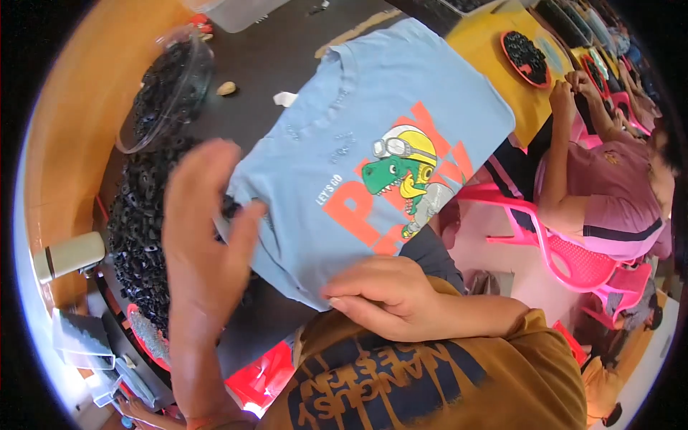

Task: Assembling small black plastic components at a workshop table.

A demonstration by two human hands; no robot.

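A light blue T-shirt (451, 93) with a green cartoon dinosaur print is spread from the dark table across toward my lap, its neck opening at the upper left. My right hand (387, 295) pinches the shirt's fabric at its near lower edge, with the fingertips closed together. On the left, my left hand (204, 236) is raised beside the shirt's left edge, slightly blurred, with thumb and fingers apart. Its thumb overlaps the sleeve area; whether it touches the cloth I cannot tell. Behind that hand lies a heap of small black parts (136, 229), partly hidden by it.
A clear plastic container (193, 89) with black parts tilts on the dark table (265, 50). A whitish cylinder (72, 258) stands at the left edge. A person in a pink shirt (609, 186) works beside a pink chair (573, 265), near a red bowl (527, 61) on a yellow surface.
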